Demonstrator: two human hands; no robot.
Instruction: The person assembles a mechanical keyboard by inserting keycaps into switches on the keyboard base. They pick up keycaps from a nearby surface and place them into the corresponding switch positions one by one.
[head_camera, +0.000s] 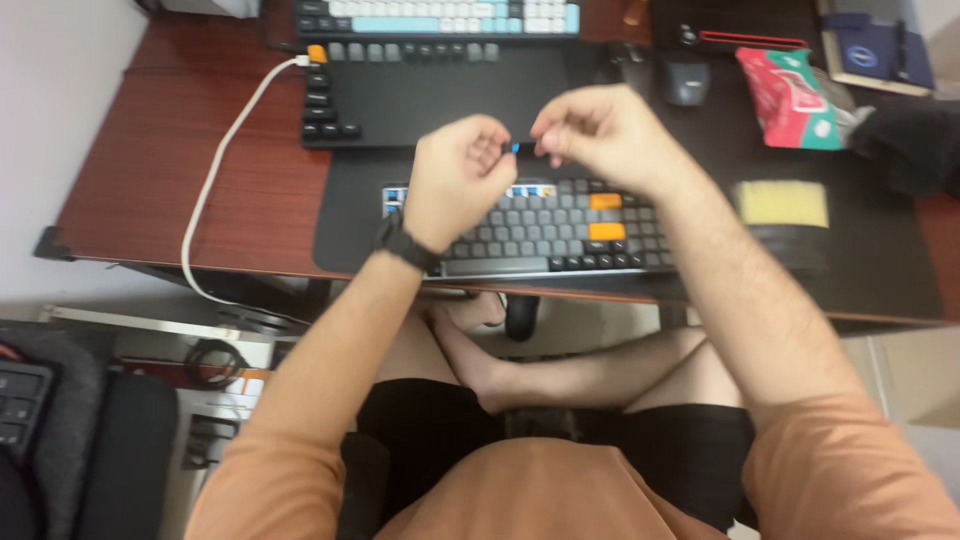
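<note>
Head view: I hold a tiny blue piece pinched between the closed fingertips of my left hand and right hand, above the grey keyboard. Its long axis seems to run left-right between my hands; if either pinch loosens, it could drop among the keys.

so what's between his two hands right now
In the head view, a tiny blue piece, pinched between the left hand and the right hand, above the grey keyboard. What it is, I cannot tell.
</note>
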